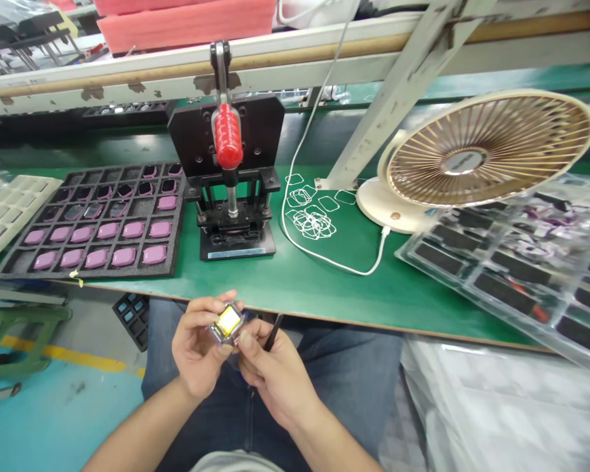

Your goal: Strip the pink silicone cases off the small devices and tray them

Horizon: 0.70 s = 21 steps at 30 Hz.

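Note:
Above my lap, just in front of the bench edge, a small open watch case (228, 320) with a yellow-white inside is held between both hands. My left hand (199, 341) grips it from the left, thumb below and fingers along the top. My right hand (270, 364) is closed, its thumb and fingertips at the case's lower right corner. A thin dark pen-like tool (274, 332) sticks up from between the right-hand fingers; its lower end is hidden. Beyond the hands stands a black hand press (236, 242) with a red handle (229, 137).
A dark foam tray (174, 262) of purple watch cases lies left of the press, beside a cream tray (24, 203). White ring gaskets (314, 223) and a cable (344, 266) lie right of it. A fan (465, 160) and clear plastic trays (472, 288) occupy the right.

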Motion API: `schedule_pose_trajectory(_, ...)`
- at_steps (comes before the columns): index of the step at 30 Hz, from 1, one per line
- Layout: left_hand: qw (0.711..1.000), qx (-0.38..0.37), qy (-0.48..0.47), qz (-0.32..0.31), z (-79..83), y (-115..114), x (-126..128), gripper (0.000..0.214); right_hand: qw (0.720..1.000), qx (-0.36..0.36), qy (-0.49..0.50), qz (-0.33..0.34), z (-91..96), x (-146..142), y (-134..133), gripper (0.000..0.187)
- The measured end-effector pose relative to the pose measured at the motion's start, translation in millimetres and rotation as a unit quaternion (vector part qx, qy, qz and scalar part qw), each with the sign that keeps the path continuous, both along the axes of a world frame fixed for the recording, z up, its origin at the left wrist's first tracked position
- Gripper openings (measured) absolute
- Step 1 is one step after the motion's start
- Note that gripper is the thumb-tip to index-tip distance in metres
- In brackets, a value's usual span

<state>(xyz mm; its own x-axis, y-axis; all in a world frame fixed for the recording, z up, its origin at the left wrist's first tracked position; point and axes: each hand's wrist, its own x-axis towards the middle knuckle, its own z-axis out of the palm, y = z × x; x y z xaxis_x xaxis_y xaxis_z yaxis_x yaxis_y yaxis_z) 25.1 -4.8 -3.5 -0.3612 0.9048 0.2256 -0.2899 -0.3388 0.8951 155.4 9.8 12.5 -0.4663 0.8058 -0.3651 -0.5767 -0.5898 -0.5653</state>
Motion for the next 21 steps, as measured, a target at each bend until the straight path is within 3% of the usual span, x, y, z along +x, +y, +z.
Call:
schedule_pose_trajectory(4,0.999,0.021,0.011,-0.031,-5.4,1.3,-1.8,0.027,1.000,0.020,-0.008,-0.017,-5.5,-2.1,-1.1,0.047)
schedule_pose_trajectory(10,0.991,0.125,0.039,-0.037,-20.5,9.0,-4.2,0.035,1.000,0.009,0.019,-0.017,-13.0,-4.8,-2.5,0.049)
schedule_pose_trajectory(16,0.987,0.134,0.084,-0.025,-22.8,11.7,-9.8,0.034,0.999,0.027,-0.013,-0.016,-11.9,-1.7,0.6,0.050)
schedule_pose_trajectory(21,0.989,0.130,0.069,-0.029,-22.0,12.9,-6.2,0.035,0.998,0.057,-0.031,-0.016,-17.7,-6.4,3.7,0.052)
